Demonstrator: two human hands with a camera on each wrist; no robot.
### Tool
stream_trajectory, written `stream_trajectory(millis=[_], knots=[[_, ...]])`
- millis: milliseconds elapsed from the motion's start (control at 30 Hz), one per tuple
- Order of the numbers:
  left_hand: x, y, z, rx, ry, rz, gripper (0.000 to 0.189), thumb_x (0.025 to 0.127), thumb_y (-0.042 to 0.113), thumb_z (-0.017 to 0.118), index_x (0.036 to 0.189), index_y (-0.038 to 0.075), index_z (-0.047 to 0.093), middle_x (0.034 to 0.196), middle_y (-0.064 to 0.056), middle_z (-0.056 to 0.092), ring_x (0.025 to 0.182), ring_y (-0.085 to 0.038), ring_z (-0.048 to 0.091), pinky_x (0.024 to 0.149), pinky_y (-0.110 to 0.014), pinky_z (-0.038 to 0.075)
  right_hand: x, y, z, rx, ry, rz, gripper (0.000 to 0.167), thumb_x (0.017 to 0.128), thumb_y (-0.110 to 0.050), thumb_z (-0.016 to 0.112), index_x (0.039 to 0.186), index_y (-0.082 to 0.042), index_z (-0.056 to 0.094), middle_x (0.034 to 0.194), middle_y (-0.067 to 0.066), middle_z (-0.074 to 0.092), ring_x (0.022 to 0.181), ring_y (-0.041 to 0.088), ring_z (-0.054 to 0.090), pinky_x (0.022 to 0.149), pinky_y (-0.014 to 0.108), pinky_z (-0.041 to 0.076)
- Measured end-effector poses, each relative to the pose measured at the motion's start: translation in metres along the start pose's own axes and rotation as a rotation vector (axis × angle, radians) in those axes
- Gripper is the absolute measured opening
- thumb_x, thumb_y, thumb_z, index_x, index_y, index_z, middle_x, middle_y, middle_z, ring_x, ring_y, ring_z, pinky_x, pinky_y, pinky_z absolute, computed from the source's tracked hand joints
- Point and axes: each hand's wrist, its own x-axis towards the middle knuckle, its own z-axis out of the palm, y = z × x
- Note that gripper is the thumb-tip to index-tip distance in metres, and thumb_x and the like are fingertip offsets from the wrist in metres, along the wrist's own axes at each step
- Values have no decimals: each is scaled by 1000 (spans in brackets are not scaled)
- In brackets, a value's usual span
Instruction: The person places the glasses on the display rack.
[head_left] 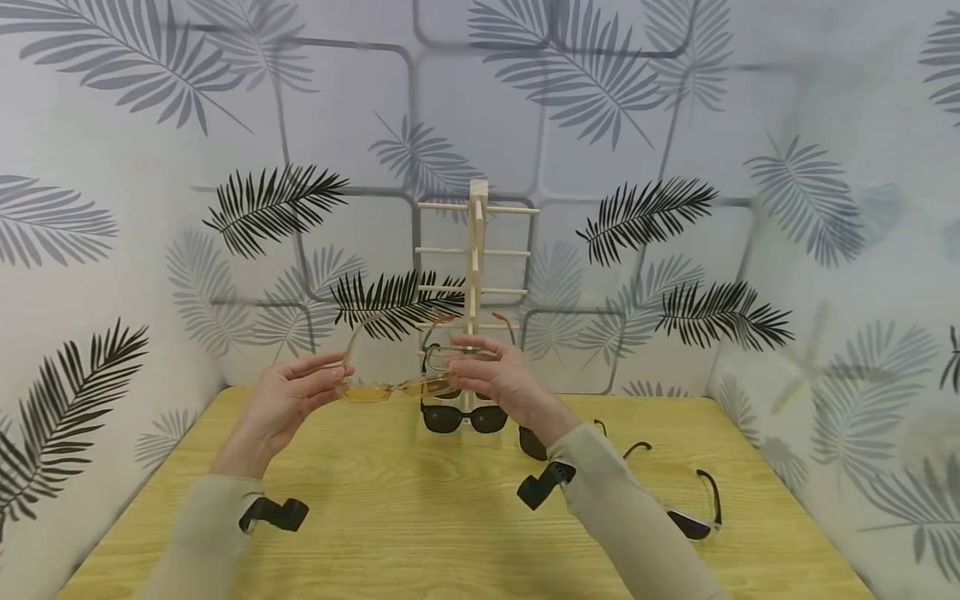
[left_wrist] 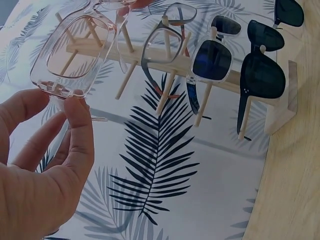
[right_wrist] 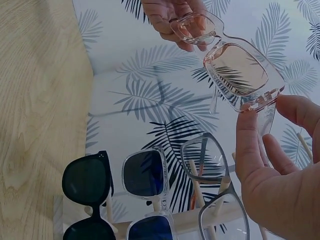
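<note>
A pair of clear-framed glasses (head_left: 369, 392) with pale amber lenses is held up by both hands in front of the wooden rack. My left hand (head_left: 288, 400) pinches one end of the frame at the hinge between thumb and fingers. At the opposite hinge, my right hand (head_left: 510, 383) pinches the frame the same way. In the right wrist view the lens (right_wrist: 237, 70) slants between the two hands. The temples point away toward the rack, partly hidden by the fingers.
The wooden rack (head_left: 477, 242) has several pegs. On its lower levels hang black sunglasses (left_wrist: 262, 75), clear-framed dark-lens sunglasses (left_wrist: 212, 60) and grey-framed glasses (left_wrist: 145, 50). More sunglasses (head_left: 690, 525) lie on the table's right side, some behind my right arm. Patterned walls enclose the table (head_left: 405, 517).
</note>
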Motion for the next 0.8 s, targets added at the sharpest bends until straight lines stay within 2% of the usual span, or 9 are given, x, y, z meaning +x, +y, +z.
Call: stream_trajectory(millis=[133, 300, 400, 667, 800], knots=[[6, 1, 8, 21, 12, -2, 26, 94, 7, 65, 120, 10, 69, 101, 2, 75, 91, -8, 70, 78, -21, 58, -2, -4, -5, 10, 6, -2, 47, 93, 0, 63, 139, -5, 52, 111, 9, 65, 101, 20, 68, 95, 34, 55], [11, 4, 17, 79, 32, 3, 38, 94, 10, 67, 131, 5, 61, 102, 3, 74, 93, -9, 69, 78, -23, 58, -5, -8, -11, 12, 23, -11, 48, 94, 1, 61, 141, -3, 49, 110, 10, 65, 98, 18, 68, 95, 33, 55], [14, 6, 22, 82, 36, 0, 41, 94, 10, 67, 133, 3, 59, 103, 2, 74, 93, -9, 70, 78, -23, 58, -8, -11, -13, 18, 34, -6, 50, 95, 1, 61, 143, -2, 46, 108, 10, 65, 96, 16, 68, 94, 32, 55], [17, 12, 30, -17, 30, -13, 36, 92, 8, 68, 127, 4, 63, 104, 1, 74, 91, -10, 70, 77, -23, 58, -14, -17, -17, 23, 45, -26, 55, 95, 0, 59, 146, -1, 39, 97, 4, 68, 89, 13, 69, 83, 27, 58], [18, 14, 33, -51, 21, -12, 27, 92, 7, 68, 119, 9, 69, 101, 1, 75, 90, -11, 70, 77, -23, 59, -16, -21, -17, 16, 44, -40, 54, 95, -1, 60, 146, 0, 39, 100, 7, 67, 87, 13, 68, 81, 26, 58]])
